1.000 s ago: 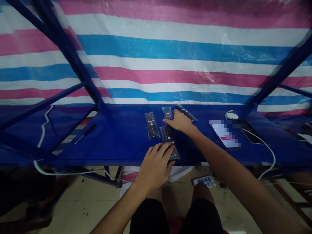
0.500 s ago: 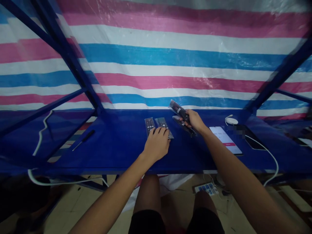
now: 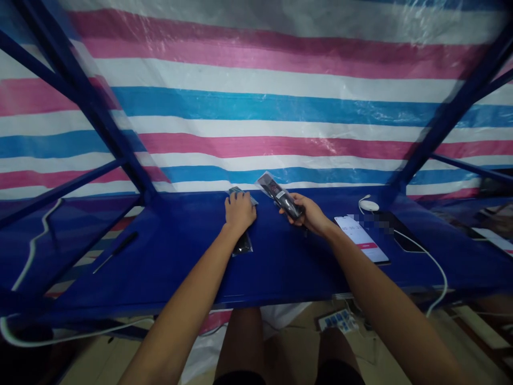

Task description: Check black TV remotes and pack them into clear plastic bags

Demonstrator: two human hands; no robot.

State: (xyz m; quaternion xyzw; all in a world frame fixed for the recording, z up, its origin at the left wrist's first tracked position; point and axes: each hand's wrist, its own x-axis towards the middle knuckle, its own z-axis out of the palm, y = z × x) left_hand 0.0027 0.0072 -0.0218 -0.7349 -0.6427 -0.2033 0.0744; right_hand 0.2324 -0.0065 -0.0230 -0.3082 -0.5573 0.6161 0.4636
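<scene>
My left hand [image 3: 240, 211] is curled down over a remote control in clear plastic wrap [image 3: 243, 245], on the blue table top. Parts of clear wrapping stick out beyond its fingertips; most of what lies under the palm is hidden. To the right, my right hand [image 3: 306, 213] is closed around a black remote control in a clear bag [image 3: 282, 199]. This one is tilted above the table, its back with a white label showing. Whether a second remote is in the same grip cannot be made out.
A lit phone [image 3: 363, 240] lies right of my right forearm, beside a dark phone-like slab [image 3: 404, 232] and a white round charger [image 3: 368, 206] with a cable. A screwdriver [image 3: 116, 251] lies at the left. Blue metal posts [image 3: 108, 123] frame the table before a striped sheet [image 3: 260, 144].
My left hand has moved over the wrapped remotes, which lay side by side and are now mostly covered. My right hand has lowered its bagged remotes; one faces me with its label. The view shifted slightly.
</scene>
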